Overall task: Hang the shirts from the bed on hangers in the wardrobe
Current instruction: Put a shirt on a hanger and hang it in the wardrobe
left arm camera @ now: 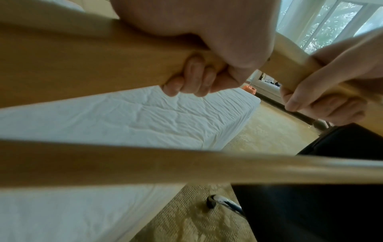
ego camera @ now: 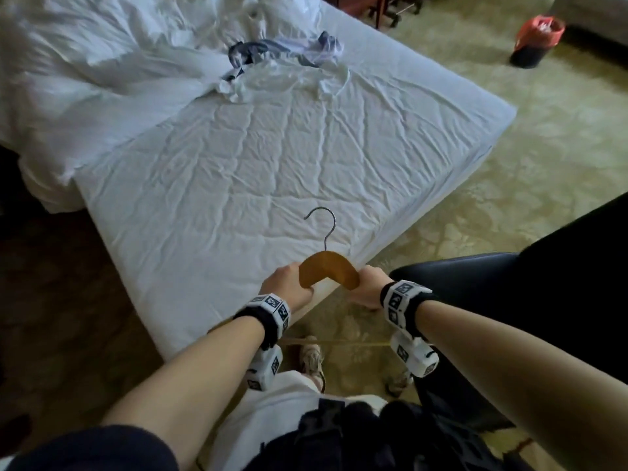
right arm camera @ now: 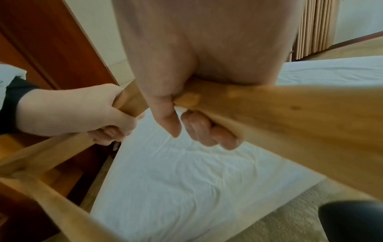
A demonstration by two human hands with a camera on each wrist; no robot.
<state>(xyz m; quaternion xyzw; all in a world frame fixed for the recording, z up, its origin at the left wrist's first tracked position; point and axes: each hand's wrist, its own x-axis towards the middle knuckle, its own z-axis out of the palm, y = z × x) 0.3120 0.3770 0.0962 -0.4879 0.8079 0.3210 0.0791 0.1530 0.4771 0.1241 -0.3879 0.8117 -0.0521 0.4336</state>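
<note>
I hold a wooden hanger (ego camera: 329,268) with a metal hook (ego camera: 325,226) over the near corner of the bed (ego camera: 278,171). My left hand (ego camera: 289,283) grips its left shoulder and my right hand (ego camera: 368,287) grips its right shoulder. In the left wrist view my left hand (left arm camera: 199,78) wraps the hanger (left arm camera: 82,65), with the right hand (left arm camera: 323,98) beyond. In the right wrist view my right hand (right arm camera: 196,124) curls round the hanger (right arm camera: 290,117). A crumpled pile of white and blue shirts (ego camera: 282,66) lies far up the bed, well away from both hands.
A bunched white duvet (ego camera: 85,69) covers the bed's far left. A black chair (ego camera: 509,300) stands at my right. A red-lined bin (ego camera: 537,40) sits on the beige carpet (ego camera: 543,147) at the far right. Dark red wooden furniture (right arm camera: 51,49) stands left of the bed.
</note>
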